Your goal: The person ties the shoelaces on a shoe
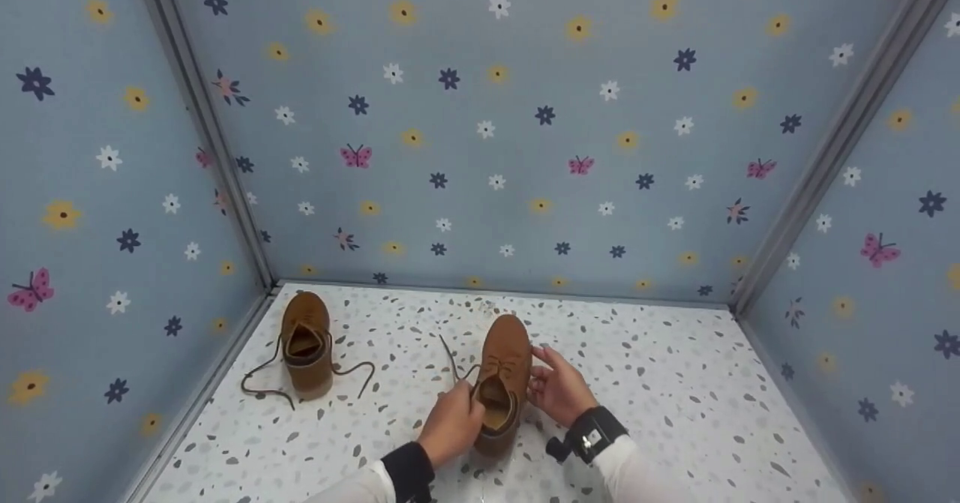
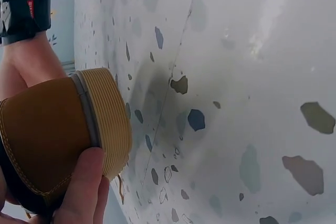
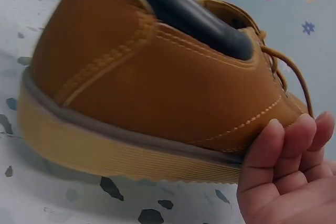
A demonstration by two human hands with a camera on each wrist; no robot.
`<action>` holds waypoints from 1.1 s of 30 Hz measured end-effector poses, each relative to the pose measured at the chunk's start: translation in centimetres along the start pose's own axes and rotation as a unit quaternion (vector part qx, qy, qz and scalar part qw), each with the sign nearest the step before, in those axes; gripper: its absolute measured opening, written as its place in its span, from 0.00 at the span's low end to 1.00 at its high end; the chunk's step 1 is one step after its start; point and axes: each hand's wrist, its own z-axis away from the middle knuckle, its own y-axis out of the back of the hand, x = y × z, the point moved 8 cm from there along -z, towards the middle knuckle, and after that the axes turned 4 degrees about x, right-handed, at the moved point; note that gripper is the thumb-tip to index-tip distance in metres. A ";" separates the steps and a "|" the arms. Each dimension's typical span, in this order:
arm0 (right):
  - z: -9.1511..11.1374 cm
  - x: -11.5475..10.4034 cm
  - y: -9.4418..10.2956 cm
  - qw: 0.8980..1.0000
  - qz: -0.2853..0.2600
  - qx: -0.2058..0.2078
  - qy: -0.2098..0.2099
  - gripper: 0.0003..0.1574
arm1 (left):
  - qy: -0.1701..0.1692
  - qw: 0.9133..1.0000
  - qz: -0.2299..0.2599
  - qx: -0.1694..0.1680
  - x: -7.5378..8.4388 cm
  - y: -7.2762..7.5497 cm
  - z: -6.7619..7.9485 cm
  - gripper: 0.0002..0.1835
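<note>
A brown lace-up shoe (image 1: 508,338) is in front of me, toe pointing away, above the speckled surface. My left hand (image 1: 452,422) grips its collar on the left near the heel; in the left wrist view, the fingers (image 2: 86,177) lie along the heel above the ribbed tan sole (image 2: 113,121). My right hand (image 1: 561,389) is at the shoe's right side, fingertips along its edge toward the toe. In the right wrist view, its fingers (image 3: 268,148) are loosely bent beside the sole, and the dark padded collar (image 3: 199,22) shows. A loose lace (image 1: 448,349) trails on the left.
A matching brown shoe (image 1: 307,372) stands at the left on the white speckled surface (image 1: 675,413), its laces (image 1: 259,390) spread to both sides. Blue flower-patterned panels (image 1: 480,151) close in the back and both sides, with grey posts (image 1: 214,128) at the corners.
</note>
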 end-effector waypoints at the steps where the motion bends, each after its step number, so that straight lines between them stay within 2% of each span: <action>1: -0.2 0.1 0.2 1.000 -0.006 0.007 -0.001 0.39 | 0.000 1.000 -0.003 -0.002 0.0 -0.1 0.0 0.04; 4: -0.8 0.5 1.0 0.999 0.004 0.043 -0.007 0.33 | 0.005 1.000 -0.010 -0.009 -0.2 -0.3 0.2 0.05; 8: -1.4 0.8 2.0 0.993 0.055 0.105 -0.018 0.27 | 0.021 0.999 -0.007 -0.026 -0.5 -0.5 0.5 0.06; 13: -2.1 0.7 2.9 0.982 0.112 0.150 -0.024 0.23 | 0.010 0.999 -0.010 -0.030 -0.3 -0.5 0.8 0.05; 17: -2.3 0.6 2.9 0.980 0.140 0.140 -0.024 0.22 | 0.012 0.999 -0.009 -0.033 -0.5 -0.5 0.9 0.05; 21: -2.5 0.6 2.8 0.982 0.140 0.125 -0.032 0.17 | 0.019 0.999 -0.006 -0.037 -1.0 -0.4 1.0 0.05; 24: -2.4 0.2 3.0 0.983 0.116 0.138 -0.028 0.10 | 0.021 0.999 -0.004 -0.035 -1.1 -0.3 1.1 0.05; 28: -2.3 -0.8 3.3 0.985 0.087 0.146 -0.008 0.09 | 0.025 0.999 -0.004 -0.034 -1.3 -0.4 1.0 0.06; 31: -2.2 -1.4 3.3 0.987 0.077 0.140 -0.002 0.06 | 0.027 0.999 -0.005 -0.034 -1.5 -0.6 1.0 0.06; 33: -2.1 -1.9 3.3 0.988 0.067 0.137 0.000 0.07 | 0.024 0.999 -0.005 -0.032 -1.5 -0.7 1.0 0.05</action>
